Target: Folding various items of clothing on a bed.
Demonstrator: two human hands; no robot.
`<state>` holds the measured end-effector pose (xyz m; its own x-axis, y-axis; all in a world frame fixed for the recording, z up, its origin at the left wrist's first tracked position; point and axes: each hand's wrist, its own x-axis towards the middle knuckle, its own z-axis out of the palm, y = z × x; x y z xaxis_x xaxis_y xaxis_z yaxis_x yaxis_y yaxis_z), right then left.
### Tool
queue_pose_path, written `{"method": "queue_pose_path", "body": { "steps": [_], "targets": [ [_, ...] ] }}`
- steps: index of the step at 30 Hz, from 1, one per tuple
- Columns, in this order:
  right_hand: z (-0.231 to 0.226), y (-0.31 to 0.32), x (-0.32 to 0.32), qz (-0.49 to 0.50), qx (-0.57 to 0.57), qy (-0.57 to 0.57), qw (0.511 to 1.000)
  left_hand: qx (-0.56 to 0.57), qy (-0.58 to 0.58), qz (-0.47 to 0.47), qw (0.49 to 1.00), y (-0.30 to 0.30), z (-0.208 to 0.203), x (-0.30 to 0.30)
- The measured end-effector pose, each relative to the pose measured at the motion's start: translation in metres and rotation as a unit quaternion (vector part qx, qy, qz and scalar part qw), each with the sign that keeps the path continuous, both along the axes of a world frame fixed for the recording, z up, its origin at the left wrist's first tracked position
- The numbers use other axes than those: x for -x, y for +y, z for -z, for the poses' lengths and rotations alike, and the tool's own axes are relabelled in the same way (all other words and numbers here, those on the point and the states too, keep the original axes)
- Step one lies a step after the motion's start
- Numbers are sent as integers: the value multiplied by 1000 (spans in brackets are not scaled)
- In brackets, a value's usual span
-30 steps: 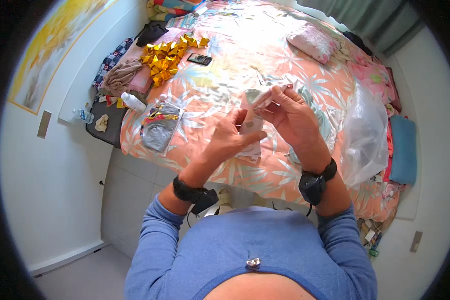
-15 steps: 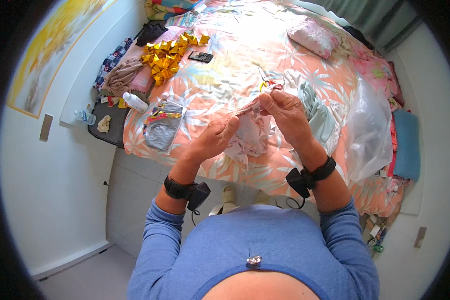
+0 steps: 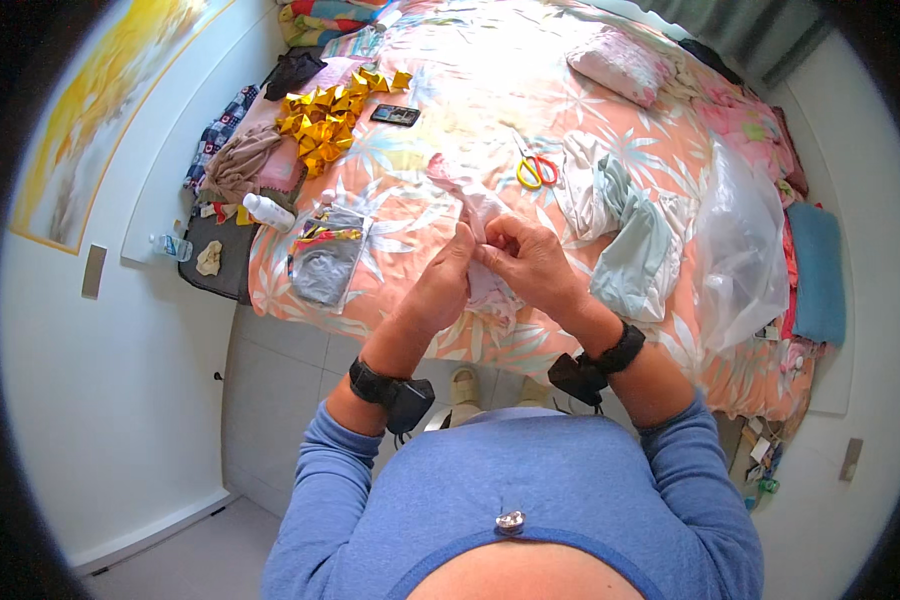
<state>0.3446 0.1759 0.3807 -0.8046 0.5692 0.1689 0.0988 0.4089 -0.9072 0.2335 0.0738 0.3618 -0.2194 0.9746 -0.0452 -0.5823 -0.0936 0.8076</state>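
Over the near part of the bed, my left hand and my right hand pinch a pale pink patterned cloth between thumbs and fingers, close together. Part of the cloth stretches away beyond my hands, and the rest hangs down below them. My fingers hide the exact spot they grip. Scissors with red and yellow handles lie on the bed just beyond my right hand. To the right of them are crumpled pale green and whitish cloths.
The bed has an orange leaf-patterned sheet. At left lie a gold folded-paper string, a phone, a white bottle and a clear pouch. A translucent plastic bag and blue folded cloth lie at right.
Both hands have come lower and closer together, the right one moving left. The pink cloth has shifted left with them, and the scissors, partly covered before, now show fully.
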Motion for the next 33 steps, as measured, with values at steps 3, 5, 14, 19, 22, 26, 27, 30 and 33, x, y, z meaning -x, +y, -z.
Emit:
{"method": "queue_pose_path", "body": {
  "steps": [3,5,14,19,22,26,27,30,33],
  "targets": [
    [10,7,-1,-18,88,27,996,19,50,-23,998,2,4,-2],
    [13,16,-9,-4,124,54,991,52,128,-27,990,-3,4,10],
    [-24,77,-74,135,213,111,961,74,109,-219,967,-43,-13,74],
    [-76,69,-77,-39,-119,-56,991,78,359,-266,891,-53,-43,105],
    [-103,64,-69,-83,-121,-151,978,115,451,-331,821,-52,-59,107],
    [-111,48,-44,-45,-57,-20,997,-51,541,-334,770,-54,-57,66],
    [-108,40,-34,-40,-2,-39,998,-30,496,-218,840,-58,-53,53],
    [-106,12,-5,-116,44,-10,992,-15,368,-4,930,-35,-18,7],
    [-114,-26,2,-254,40,13,966,89,543,-12,835,3,22,6]
  ]
}}
